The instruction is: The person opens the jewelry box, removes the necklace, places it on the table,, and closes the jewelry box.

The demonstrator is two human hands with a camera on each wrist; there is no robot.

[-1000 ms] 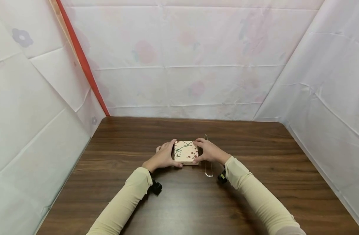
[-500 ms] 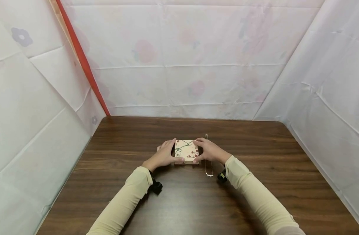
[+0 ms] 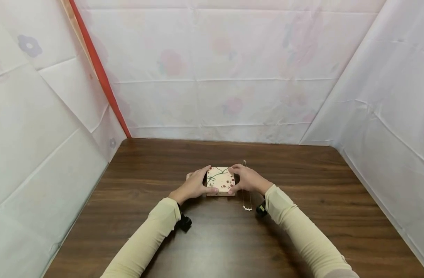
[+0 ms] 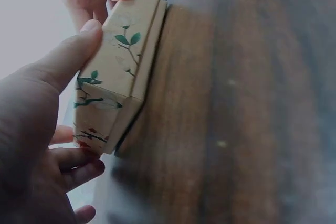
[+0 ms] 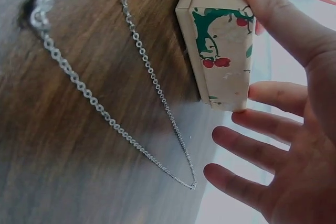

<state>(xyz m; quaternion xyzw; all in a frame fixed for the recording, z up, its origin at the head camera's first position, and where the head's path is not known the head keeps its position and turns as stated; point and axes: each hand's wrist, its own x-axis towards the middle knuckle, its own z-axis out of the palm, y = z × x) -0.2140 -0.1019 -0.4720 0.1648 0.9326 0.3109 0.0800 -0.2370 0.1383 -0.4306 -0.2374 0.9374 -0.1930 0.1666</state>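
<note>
A small square cream gift box (image 3: 220, 179) with green branches and red blossoms sits on the table, its lid seated over a slightly wider base. From the left, my left hand (image 3: 195, 184) grips it, thumb along the front side and fingers at the far left corner. My right hand (image 3: 248, 180) holds the right side between thumb and index finger; in the right wrist view its other fingers spread off the box. A fine chain necklace (image 5: 100, 106) with a cluster of shiny beads lies just right of the box, partly hidden under the right hand in the head view.
The dark wood-grain table (image 3: 212, 239) is bounded by pale floral cloth walls (image 3: 212, 104) at the back and both sides. A red strip (image 3: 98, 71) runs down the back left corner. Black wrist cameras (image 3: 184, 223) hang under both wrists.
My left thumb has slid a little to the right and up along the box's front side. The box, the right hand and the necklace stay in place.
</note>
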